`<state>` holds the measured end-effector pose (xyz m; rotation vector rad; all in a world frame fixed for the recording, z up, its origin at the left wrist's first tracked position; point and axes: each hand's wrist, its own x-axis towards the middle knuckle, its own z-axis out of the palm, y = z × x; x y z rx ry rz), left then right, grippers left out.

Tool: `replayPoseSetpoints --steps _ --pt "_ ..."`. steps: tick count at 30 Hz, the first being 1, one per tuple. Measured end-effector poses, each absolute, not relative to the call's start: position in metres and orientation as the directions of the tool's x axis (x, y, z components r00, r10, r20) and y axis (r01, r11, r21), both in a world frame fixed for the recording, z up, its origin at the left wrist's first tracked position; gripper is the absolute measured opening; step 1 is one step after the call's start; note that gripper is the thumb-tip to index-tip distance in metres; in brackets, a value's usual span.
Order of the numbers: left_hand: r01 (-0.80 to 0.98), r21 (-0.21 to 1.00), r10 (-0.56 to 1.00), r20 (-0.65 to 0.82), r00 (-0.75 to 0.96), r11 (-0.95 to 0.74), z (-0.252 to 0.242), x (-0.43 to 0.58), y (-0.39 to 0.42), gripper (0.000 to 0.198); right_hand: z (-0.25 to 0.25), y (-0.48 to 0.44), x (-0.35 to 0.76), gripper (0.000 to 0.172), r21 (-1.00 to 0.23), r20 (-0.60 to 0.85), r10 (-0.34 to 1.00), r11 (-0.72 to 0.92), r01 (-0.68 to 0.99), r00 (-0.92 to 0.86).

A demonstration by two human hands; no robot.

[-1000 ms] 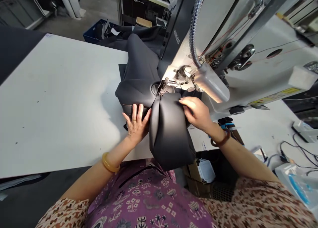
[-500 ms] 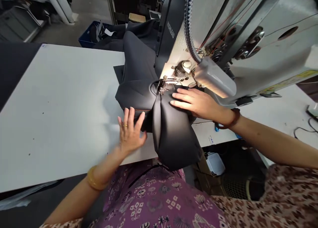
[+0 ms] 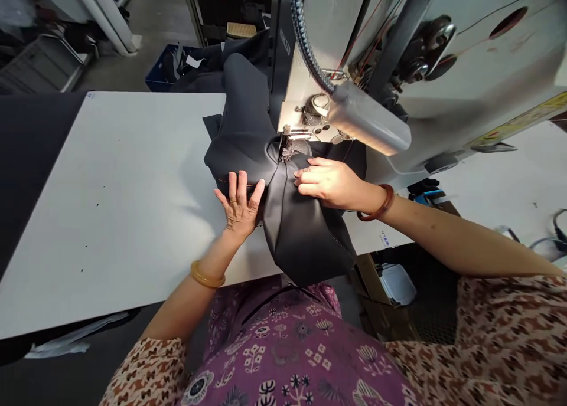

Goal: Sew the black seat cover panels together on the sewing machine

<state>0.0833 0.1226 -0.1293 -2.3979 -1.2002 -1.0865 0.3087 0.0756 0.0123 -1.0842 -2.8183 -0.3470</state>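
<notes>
Black leather cover (image 3: 305,229) at near edge of white table (image 3: 133,205), tucked under presser foot (image 3: 287,148) of sewing machine (image 3: 398,69). Left hand (image 3: 239,202) flat, fingers spread, pressing left fold; right hand (image 3: 330,182) flat, fingers together, just right of foot (fingertips close to needle, likely risk; uneven push could skew seam). Far blue crate (image 3: 155,78) holding dark fabric scraps.

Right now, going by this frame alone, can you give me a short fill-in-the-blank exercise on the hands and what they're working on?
1. The yellow bangle sits on the ____ wrist.
2. The left hand and right hand both rest on the dark material at a ____ machine.
3. The material's near end hangs over the edge of a ____ table.
Missing words: left; sewing; white.
</notes>
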Motion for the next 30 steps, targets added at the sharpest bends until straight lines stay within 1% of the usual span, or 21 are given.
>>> replayPoseSetpoints --steps 2,4,5,7,9,10,13,15,17,18,21,24,25,27,29,30 --pt "0.695 -0.048 0.46 0.717 0.524 -0.717 -0.11 0.083 0.13 0.038 0.009 0.074 0.314 0.024 0.214 0.222 0.61 0.731 0.648 -0.761" --pt "0.565 -0.149 0.351 0.648 0.676 -0.812 -0.087 0.084 0.14 0.038 0.007 0.074 0.316 0.023 0.222 0.227 0.598 0.737 0.639 -0.769" --pt "0.486 -0.164 0.308 0.593 0.744 -0.859 -0.075 0.085 0.145 0.037 0.007 0.075 0.316 0.022 0.213 0.219 0.595 0.744 0.633 -0.773" --pt "0.333 -0.134 0.229 0.492 0.84 -0.933 -0.053 0.088 0.153 0.032 0.007 0.076 0.317 0.022 0.189 0.208 0.593 0.756 0.627 -0.778" --pt "0.224 -0.119 0.15 0.44 0.885 -0.967 -0.036 0.09 0.159 0.028 0.008 0.078 0.318 0.022 0.17 0.22 0.588 0.763 0.624 -0.779" --pt "0.196 -0.136 0.12 0.433 0.894 -0.971 -0.03 0.092 0.16 0.028 0.008 0.079 0.319 0.023 0.16 0.231 0.59 0.762 0.628 -0.774" --pt "0.166 -0.216 0.063 0.416 0.907 -0.962 -0.019 0.094 0.158 0.029 0.007 0.081 0.324 0.025 0.102 0.267 0.613 0.749 0.654 -0.744" --pt "0.172 -0.184 0.084 0.41 0.908 -0.968 -0.016 0.095 0.155 0.03 0.006 0.083 0.326 0.026 0.058 0.301 0.618 0.749 0.66 -0.727" --pt "0.178 -0.13 0.112 0.404 0.908 -0.975 -0.015 0.095 0.153 0.03 0.006 0.083 0.327 0.026 0.043 0.337 0.604 0.757 0.652 -0.723" --pt "0.179 -0.124 0.117 0.398 0.91 -0.976 -0.014 0.094 0.153 0.03 0.006 0.084 0.327 0.026 0.043 0.353 0.593 0.762 0.646 -0.724" --pt "0.172 -0.167 0.098 0.375 0.922 -0.971 -0.012 0.094 0.153 0.029 0.008 0.085 0.327 0.025 0.04 0.386 0.573 0.773 0.634 -0.723" --pt "0.177 -0.166 0.1 0.388 0.916 -0.97 -0.011 0.093 0.155 0.029 0.008 0.088 0.328 0.026 -0.021 0.365 0.613 0.758 0.652 -0.7" --pt "0.178 -0.193 0.087 0.404 0.91 -0.965 -0.012 0.093 0.156 0.029 0.008 0.089 0.328 0.026 -0.06 0.341 0.641 0.745 0.665 -0.687" --pt "0.18 -0.305 0.025 0.45 0.892 -0.935 -0.012 0.094 0.158 0.029 0.008 0.093 0.33 0.025 -0.142 0.289 0.694 0.712 0.688 -0.659" --pt "0.181 -0.41 -0.053 0.498 0.865 -0.894 -0.013 0.094 0.16 0.029 0.008 0.096 0.331 0.024 -0.199 0.257 0.723 0.689 0.696 -0.642" --pt "0.186 -0.433 -0.077 0.522 0.849 -0.882 -0.013 0.094 0.16 0.028 0.008 0.097 0.332 0.023 -0.219 0.254 0.726 0.687 0.693 -0.639"
